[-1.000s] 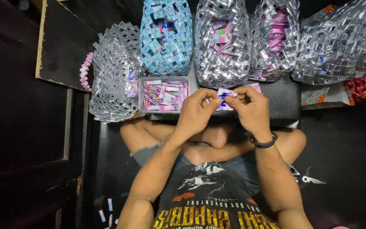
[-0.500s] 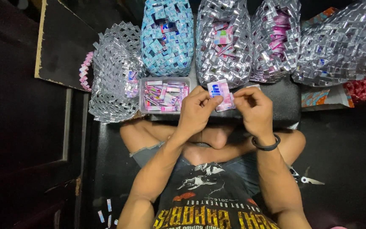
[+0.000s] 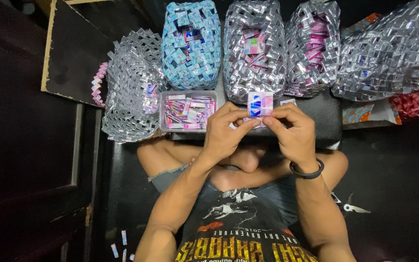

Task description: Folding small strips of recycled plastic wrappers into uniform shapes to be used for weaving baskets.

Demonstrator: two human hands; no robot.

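My left hand [image 3: 226, 132] and my right hand [image 3: 292, 133] meet in front of me and both pinch a small folded wrapper strip [image 3: 260, 104], pink and white with a blue mark, held upright between the fingertips. A black band sits on my right wrist. Just left of my hands stands a clear plastic tray [image 3: 163, 112] filled with several folded pink and white strips. More folded pieces lie hidden under my hands on the black surface [image 3: 323, 116].
Woven wrapper bags line the back: a silver one [image 3: 129, 85] at left, a blue one [image 3: 190, 43], two silver ones with pink insides [image 3: 253, 48] [image 3: 314, 46], a large silver one [image 3: 394, 53] at right. Scissors [image 3: 347, 206] lie by my right knee.
The strip was down between my fingertips; now it is lifted and turned upright, its flat face toward me. Both hands have shifted slightly up and closer together.
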